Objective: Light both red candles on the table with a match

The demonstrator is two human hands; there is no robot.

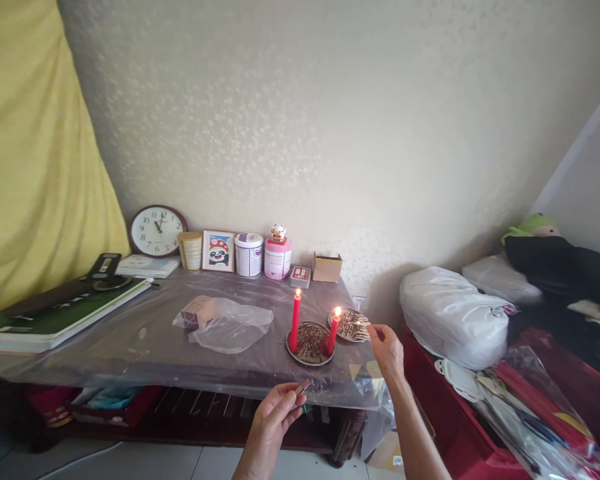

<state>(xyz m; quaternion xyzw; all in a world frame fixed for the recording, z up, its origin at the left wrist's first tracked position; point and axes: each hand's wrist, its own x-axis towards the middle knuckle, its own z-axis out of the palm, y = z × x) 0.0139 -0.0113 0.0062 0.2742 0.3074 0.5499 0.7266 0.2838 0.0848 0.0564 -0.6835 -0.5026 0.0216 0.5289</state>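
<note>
In the head view, my left hand (275, 413) is closed around a small matchbox (303, 387) in front of the table's near edge. My right hand (387, 348) pinches a thin matchstick (363, 324), whose tip points left toward the candles. A tall lit red candle (295, 323) stands upright on a round plate (311, 363) with dark, grainy residue. The shorter lit red candle (333, 335) leans slightly on the same plate's right side. Behind it, a second plate (347, 339) holds several pale sticks (363, 328) along its right side, close to my right fingertips.
A thin plastic bag (235, 327) and small brown box (200, 312) lie left of the candles. Along the wall stand a clock (159, 231), panda picture (219, 251), tins (249, 257) and open carton (327, 269). White bags (453, 317) sit right.
</note>
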